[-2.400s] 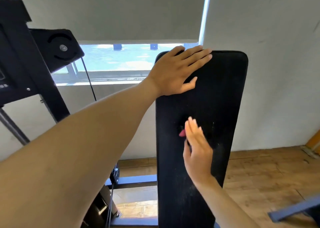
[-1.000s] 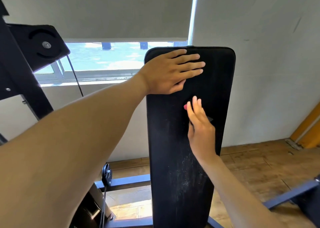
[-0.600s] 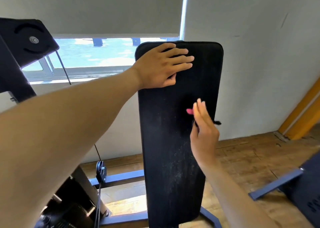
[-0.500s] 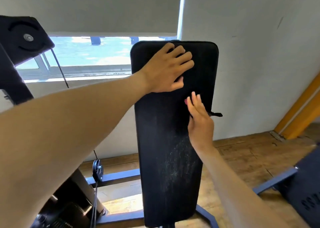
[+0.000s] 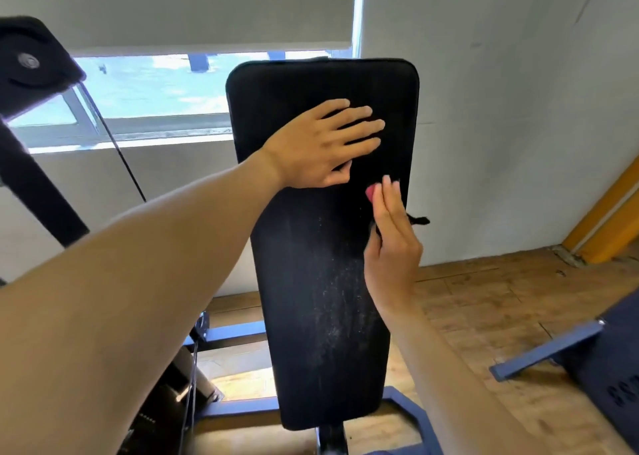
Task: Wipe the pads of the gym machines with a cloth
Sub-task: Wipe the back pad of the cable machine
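Nearest, whitish streaks are seen on the lower half of the tall black padded backrest (image 5: pixel 321 281), judged not yet wiped. At mid-height the right hand (image 5: pixel 392 247), fingers straight, presses a dark cloth (image 5: pixel 418 220) against the pad. Farther up, the left hand (image 5: pixel 323 145) is laid flat, fingers spread.

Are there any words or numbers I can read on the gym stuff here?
No text can be read in full.
Dark pad at the lower right edge: big pale letters, cut off by the frame and too blurred to read.
Tall black pad: no writing, only pale dusty smears.
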